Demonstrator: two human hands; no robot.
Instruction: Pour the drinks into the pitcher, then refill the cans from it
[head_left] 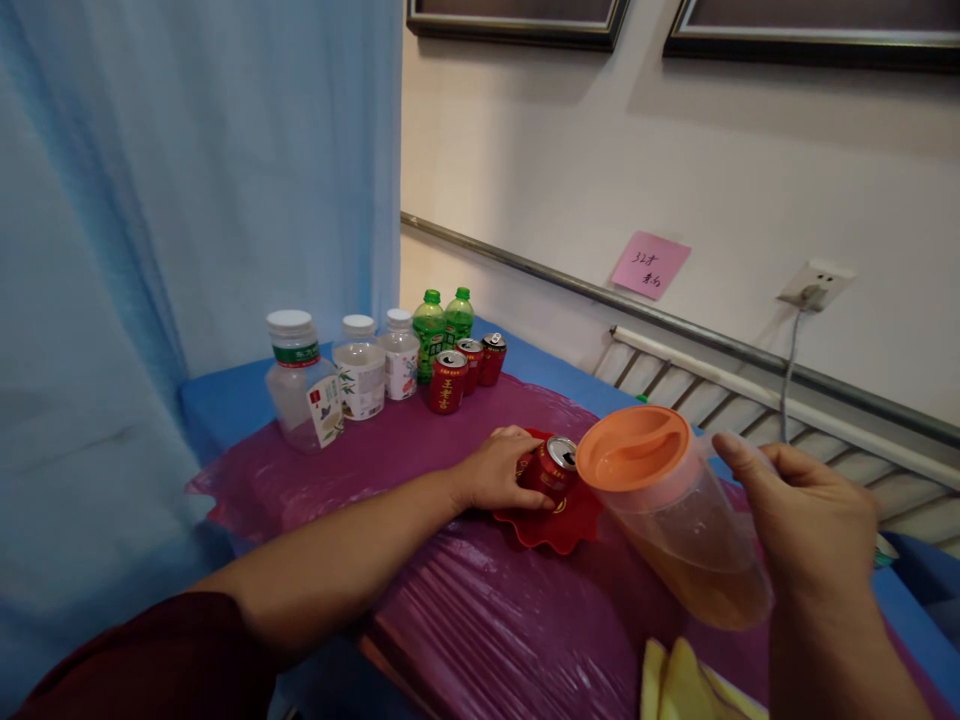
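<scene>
Red metal can (551,477): left hand (499,470) clasping
Clear plastic pitcher (679,535): slanted, lid (634,450) toward can; right hand (810,510) gripping
Behind: green plastic bottles (429,340)

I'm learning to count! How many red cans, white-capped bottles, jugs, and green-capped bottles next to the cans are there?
Red cans: 4, one in the left hand
White-capped bottles: 3
Green-capped bottles: 2
Jug: 1
Total: 10

Single can (541,476) over tray (551,530), pitcher (667,535) to its right, three cans (448,390), bottles (430,340), jars (363,385) behind left, cloth (679,685) in front
</scene>
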